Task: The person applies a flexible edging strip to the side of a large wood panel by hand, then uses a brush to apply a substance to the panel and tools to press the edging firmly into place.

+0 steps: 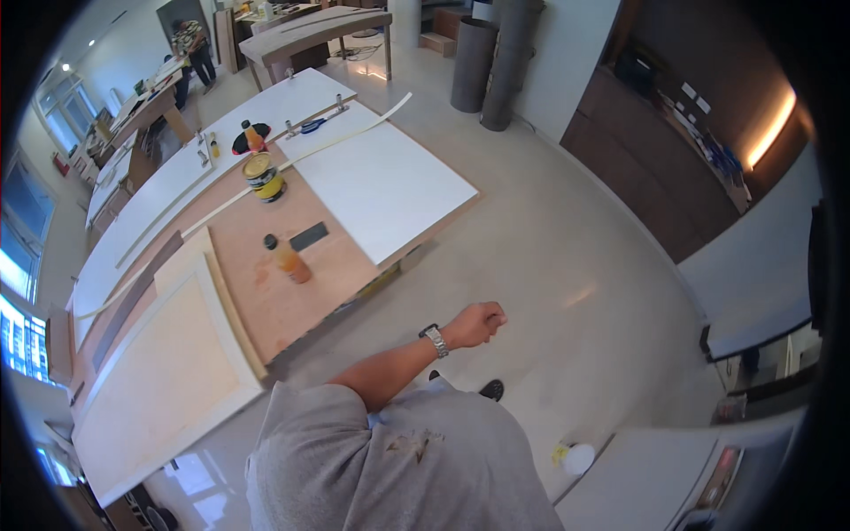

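My left hand (478, 324), with a metal-banded watch on its wrist, hangs in front of my body above the floor. Its fingers are loosely curled in and nothing shows in them. It touches nothing; the nearest work surface is the brown board (252, 305) on the table to the left. On that board stand a dark-capped bottle of orange liquid (290, 263) and a yellow-and-black tin (265, 180). Between them lies a dark flat rectangle (309, 235). My right hand is out of view.
A pale framed panel (173, 363) leans over the table's near left. A white sheet (381, 181) covers the right part, crossed by a long thin strip (350, 134) beside a blue-handled tool (314, 126). A white container (579, 458) stands lower right. Another person (193, 49) is far back.
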{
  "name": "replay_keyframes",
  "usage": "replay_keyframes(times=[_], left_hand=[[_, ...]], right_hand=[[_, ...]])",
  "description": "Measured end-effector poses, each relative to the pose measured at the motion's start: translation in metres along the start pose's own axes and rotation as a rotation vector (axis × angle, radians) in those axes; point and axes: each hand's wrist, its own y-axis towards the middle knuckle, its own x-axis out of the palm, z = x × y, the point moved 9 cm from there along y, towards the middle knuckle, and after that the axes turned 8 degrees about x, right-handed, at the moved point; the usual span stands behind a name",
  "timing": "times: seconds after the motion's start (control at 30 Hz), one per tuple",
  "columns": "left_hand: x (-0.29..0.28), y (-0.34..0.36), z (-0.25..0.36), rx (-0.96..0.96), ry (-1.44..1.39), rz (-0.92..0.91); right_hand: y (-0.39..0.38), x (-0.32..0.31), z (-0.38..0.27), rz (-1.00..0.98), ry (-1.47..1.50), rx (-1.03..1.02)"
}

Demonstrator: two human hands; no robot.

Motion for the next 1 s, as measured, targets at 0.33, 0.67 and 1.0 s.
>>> replay_keyframes(times=[0.33, 0.67, 1.0], left_hand=[[-0.036, 0.131, -0.017, -0.130, 0.117, 0.395], [-0.082, 0.310, -0.051, -0.166, -0.006, 0.449], [-0.210, 0.514, 0.018, 0.015, 0.141, 0.522]], right_hand=[[0.304, -0.447, -0.157, 0.232, 0.698, -0.169], [0.495, -0.572, -0.353, 0.176, 0.396, -0.406], [0.663, -0.539, -0.228, -0.199, -0.580, -0.441]])
